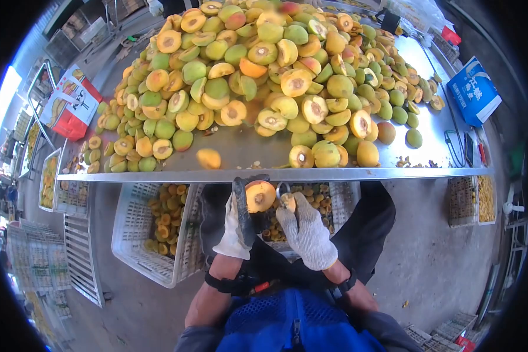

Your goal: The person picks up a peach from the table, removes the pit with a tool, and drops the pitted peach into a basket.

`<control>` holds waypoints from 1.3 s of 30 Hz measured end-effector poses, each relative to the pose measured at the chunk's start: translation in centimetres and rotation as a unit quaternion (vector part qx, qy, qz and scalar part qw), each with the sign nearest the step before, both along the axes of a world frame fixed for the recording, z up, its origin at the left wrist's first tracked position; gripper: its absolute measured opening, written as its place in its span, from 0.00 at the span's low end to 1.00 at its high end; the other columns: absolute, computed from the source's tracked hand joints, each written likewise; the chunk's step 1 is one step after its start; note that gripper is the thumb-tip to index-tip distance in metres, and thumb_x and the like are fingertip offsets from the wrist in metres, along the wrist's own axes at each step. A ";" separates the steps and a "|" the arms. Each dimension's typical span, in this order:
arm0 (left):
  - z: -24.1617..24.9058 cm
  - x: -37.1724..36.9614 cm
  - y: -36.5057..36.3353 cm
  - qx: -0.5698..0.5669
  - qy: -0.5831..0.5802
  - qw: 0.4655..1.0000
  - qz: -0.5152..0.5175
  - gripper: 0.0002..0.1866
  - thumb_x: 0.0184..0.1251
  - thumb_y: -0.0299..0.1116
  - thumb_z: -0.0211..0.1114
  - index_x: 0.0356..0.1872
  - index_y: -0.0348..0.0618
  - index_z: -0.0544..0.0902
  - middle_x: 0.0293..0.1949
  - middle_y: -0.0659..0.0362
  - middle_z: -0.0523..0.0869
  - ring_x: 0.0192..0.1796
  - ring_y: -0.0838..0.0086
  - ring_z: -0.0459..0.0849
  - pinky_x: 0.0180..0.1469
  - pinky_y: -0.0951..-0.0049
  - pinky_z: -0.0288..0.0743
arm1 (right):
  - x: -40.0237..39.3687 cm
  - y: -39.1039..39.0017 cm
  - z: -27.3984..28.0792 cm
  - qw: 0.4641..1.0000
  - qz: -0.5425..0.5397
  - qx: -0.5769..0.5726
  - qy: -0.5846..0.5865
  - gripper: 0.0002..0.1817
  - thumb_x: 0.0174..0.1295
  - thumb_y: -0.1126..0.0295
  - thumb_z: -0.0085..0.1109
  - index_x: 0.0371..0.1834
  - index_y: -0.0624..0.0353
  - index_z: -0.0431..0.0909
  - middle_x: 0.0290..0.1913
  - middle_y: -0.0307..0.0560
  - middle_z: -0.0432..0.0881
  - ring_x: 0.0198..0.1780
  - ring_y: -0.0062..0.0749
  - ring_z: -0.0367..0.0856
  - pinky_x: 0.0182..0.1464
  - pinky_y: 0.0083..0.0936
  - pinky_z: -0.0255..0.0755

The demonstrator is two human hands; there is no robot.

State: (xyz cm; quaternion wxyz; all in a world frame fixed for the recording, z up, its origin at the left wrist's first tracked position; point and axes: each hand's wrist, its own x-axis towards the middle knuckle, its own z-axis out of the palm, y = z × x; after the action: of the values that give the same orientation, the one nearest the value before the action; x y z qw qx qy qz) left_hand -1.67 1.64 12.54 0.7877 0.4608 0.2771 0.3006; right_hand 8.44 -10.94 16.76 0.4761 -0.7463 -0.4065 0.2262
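Resting against the fingers of the left hand (239, 220) is a halved fruit (260, 196).

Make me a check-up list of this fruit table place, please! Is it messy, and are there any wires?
Surface: shiny metal table, with little bits scattered near its front edge.
Job's things: a big pile of fruit, many cut open; white crate below, with fruit pieces inside.
Clutter: red-and-white bag at the left end; blue-and-white box at the right end.
Hands: both gloved; left hand holds a cut fruit half, right hand holds a small metal tool.
Cables: one thin dark cord on the table's right side.
Surroundings: stacked crates on the left; bits on the floor.
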 end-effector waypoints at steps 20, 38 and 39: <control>-3.2 0.7 -0.8 0.053 -0.051 0.994 0.077 0.21 0.73 0.32 0.57 0.62 0.30 0.70 0.55 0.51 0.81 0.56 0.68 0.81 0.61 0.70 0.74 | -0.3 0.7 -0.1 0.990 0.051 -0.115 0.062 0.19 0.69 0.55 0.52 0.52 0.58 0.75 0.36 0.64 0.83 0.42 0.65 0.80 0.41 0.47 0.76; -0.7 -1.1 -1.7 0.368 0.137 0.918 0.062 0.27 0.62 0.29 0.66 0.62 0.35 0.69 0.53 0.55 0.77 0.55 0.68 0.78 0.59 0.72 0.73 | -1.1 -1.0 -0.2 0.990 -0.010 -0.001 0.140 0.16 0.70 0.60 0.52 0.51 0.61 0.73 0.41 0.63 0.81 0.45 0.63 0.79 0.44 0.41 0.73; -0.8 -1.3 -1.8 0.374 0.144 0.914 0.061 0.27 0.62 0.27 0.66 0.62 0.35 0.69 0.54 0.55 0.77 0.56 0.69 0.78 0.59 0.72 0.73 | -1.3 -1.1 -0.5 0.993 0.007 -0.002 0.119 0.16 0.70 0.60 0.53 0.51 0.60 0.73 0.40 0.63 0.81 0.44 0.64 0.79 0.43 0.43 0.73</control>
State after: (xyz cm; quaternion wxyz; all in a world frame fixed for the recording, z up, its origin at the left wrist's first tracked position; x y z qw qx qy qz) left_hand -2.99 -0.14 11.70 0.4892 0.7422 0.2828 0.3604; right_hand 7.16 -12.08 16.30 0.5177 -0.7124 -0.3517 0.3173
